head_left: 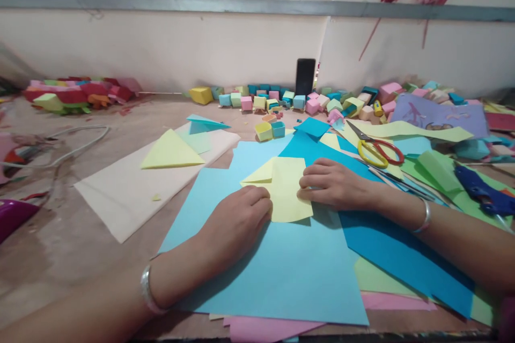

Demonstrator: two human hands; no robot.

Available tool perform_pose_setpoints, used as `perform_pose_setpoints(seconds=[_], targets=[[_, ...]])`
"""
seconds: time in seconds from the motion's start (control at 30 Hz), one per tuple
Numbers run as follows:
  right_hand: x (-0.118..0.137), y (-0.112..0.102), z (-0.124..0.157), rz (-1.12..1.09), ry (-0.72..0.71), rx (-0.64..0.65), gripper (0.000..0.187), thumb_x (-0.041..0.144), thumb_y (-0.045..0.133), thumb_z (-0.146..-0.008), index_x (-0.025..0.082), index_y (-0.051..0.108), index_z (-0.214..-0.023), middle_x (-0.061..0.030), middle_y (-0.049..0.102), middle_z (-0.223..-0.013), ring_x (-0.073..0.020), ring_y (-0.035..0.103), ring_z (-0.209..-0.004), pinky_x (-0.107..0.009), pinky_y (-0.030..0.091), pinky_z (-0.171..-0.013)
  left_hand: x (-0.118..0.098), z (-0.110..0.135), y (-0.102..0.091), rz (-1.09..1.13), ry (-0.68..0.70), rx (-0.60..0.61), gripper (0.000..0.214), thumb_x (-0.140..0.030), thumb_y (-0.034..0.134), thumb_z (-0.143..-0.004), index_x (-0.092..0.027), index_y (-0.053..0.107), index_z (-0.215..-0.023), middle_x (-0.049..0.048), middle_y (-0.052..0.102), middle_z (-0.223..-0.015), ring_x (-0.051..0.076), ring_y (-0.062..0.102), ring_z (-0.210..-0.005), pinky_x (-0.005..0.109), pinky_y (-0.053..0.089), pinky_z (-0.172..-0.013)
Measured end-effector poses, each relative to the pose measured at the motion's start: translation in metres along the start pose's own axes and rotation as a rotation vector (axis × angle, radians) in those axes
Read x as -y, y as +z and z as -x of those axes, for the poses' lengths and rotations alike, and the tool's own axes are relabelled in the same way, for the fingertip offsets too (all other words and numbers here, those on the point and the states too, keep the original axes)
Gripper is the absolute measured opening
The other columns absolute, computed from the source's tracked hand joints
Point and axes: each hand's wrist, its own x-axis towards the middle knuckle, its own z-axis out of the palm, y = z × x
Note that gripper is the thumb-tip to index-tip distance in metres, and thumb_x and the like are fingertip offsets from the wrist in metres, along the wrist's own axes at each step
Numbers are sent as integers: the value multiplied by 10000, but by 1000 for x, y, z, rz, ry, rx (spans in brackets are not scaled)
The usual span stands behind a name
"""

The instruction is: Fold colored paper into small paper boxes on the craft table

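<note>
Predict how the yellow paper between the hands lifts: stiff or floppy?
The yellow paper is probably light, since it looks thin. Its flat part would likely flop, while the folded upper-left flap may be stiffer. It could slide over the light blue sheet, which looks smooth.

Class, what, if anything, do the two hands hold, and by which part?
The yellow paper: the left hand at its left edge, the right hand at its right edge.

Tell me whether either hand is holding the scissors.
No: the scissors lie untouched, while the left hand and right hand are both at the pale yellow paper.
</note>
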Motion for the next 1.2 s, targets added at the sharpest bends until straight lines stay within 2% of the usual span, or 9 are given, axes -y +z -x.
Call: perform_pose_setpoints(seconds=[0.1, 0.2, 0.3, 0.4, 0.47, 0.57, 0.8, 0.97, 1.2], targets=[[3, 7, -4, -300, 57, -76, 188, 286, 477, -958, 187, 626, -899, -58, 650, -917, -161, 529, -910, -307, 373, -791, -3, 1, 1, 17, -25, 21, 179, -197, 489, -910, -166, 608, -781, 73, 646, -917, 194, 609, -886, 336, 523, -773], [8, 14, -8, -479, 269, -91, 294, 362, 487, -951, 162, 590, -761, -60, 608, -795, -149, 518, -793, -277, 386, -727, -6, 1, 3, 5, -34, 44, 197, -199, 491, -909, -159, 590, -743, 83, 637, -915, 205, 607, -858, 356, 525, -758], [15, 18, -11, -443, 486, -10, 338, 363, 486, -949, 160, 544, -685, -40, 552, -713, -149, 480, -735, -274, 359, -682, -9, 3, 5, -12, -15, 27, 190, -156, 497, -888, -155, 579, -716, 92, 636, -913, 219, 605, -861, 380, 528, -760], [22, 20, -13, -288, 583, 35, 348, 356, 497, -940, 158, 531, -655, -38, 530, -690, -158, 447, -719, -286, 323, -667, -11, 5, 7, -13, 16, -24, 168, -128, 518, -865, -149, 581, -710, 104, 645, -952, 240, 597, -920, 405, 523, -805], [25, 20, -14, -178, 605, 55, 352, 347, 503, -933, 156, 533, -638, -42, 527, -679, -162, 432, -707, -293, 302, -656, -11, 7, 8, -2, 24, -56, 165, -124, 525, -863, -144, 587, -711, 107, 647, -964, 246, 588, -927, 416, 515, -814], [27, 20, -16, -91, 611, 106, 356, 361, 536, -913, 155, 542, -623, -44, 538, -667, -164, 432, -699, -299, 274, -640, -11, 8, 8, 29, 6, -48, 176, -137, 524, -876, -137, 600, -717, 94, 635, -888, 231, 571, -839, 401, 506, -742], [26, 19, -21, -69, 645, 200, 338, 374, 569, -897, 147, 575, -647, -53, 579, -695, -167, 464, -721, -297, 255, -632, -9, 4, 10, 143, -78, -15, 250, -240, 490, -921, -140, 599, -719, 61, 587, -773, 192, 519, -728, 345, 444, -651], [26, 18, -23, -47, 634, 217, 331, 350, 558, -904, 141, 589, -650, -57, 590, -697, -166, 471, -715, -298, 257, -638, -8, -6, 16, 137, -167, -10, 262, -210, 458, -906, -151, 531, -661, 37, 526, -717, 171, 482, -698, 310, 389, -614], [24, 18, -26, -33, 625, 242, 335, 360, 576, -899, 138, 597, -649, -56, 599, -698, -161, 479, -708, -300, 247, -625, -8, -8, 18, 153, -186, -8, 243, -154, 464, -849, -167, 442, -607, 22, 490, -701, 154, 456, -686, 296, 353, -612]])
